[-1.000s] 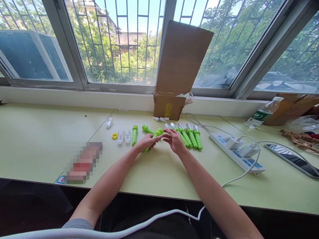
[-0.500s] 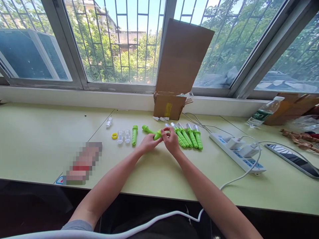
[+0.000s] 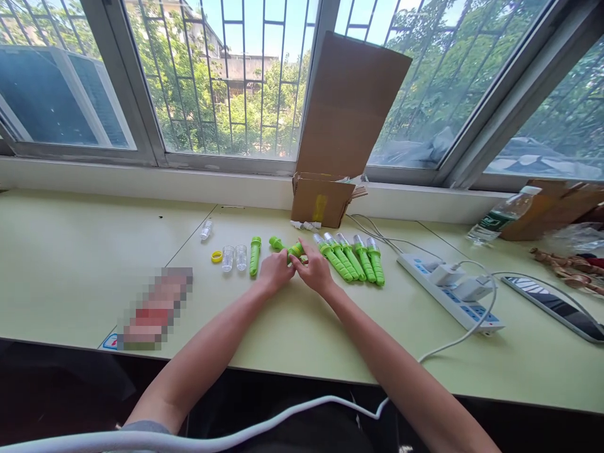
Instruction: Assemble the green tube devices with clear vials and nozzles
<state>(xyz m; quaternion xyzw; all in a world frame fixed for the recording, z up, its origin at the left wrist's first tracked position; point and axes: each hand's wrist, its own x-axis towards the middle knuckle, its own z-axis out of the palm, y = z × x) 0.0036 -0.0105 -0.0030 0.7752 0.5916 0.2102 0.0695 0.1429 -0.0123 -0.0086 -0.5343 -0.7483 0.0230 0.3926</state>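
My left hand (image 3: 274, 272) is closed round a green plastic handle (image 3: 296, 250), whose top sticks out above my fingers. My right hand (image 3: 314, 270) pinches the same handle from the right. Just right of my hands lies a row of several finished green handles with clear caps (image 3: 353, 258). To the left lie another green handle (image 3: 255, 255), a further green piece (image 3: 275, 243), two clear caps (image 3: 234, 257), a yellow ring (image 3: 217, 257) and a small clear vial (image 3: 206, 230), all on the pale green table (image 3: 85, 264).
An open cardboard box (image 3: 321, 200) stands by the window sill behind my hands. A white power strip (image 3: 450, 292) with plugs and cables lies to the right, then a phone (image 3: 557, 306) and a water bottle (image 3: 500, 216). A blurred-out item (image 3: 153, 308) lies front left.
Both hands have drawn closer together and slightly left on the green handle; my right hand went from open fingers near its top to a pinch on it.
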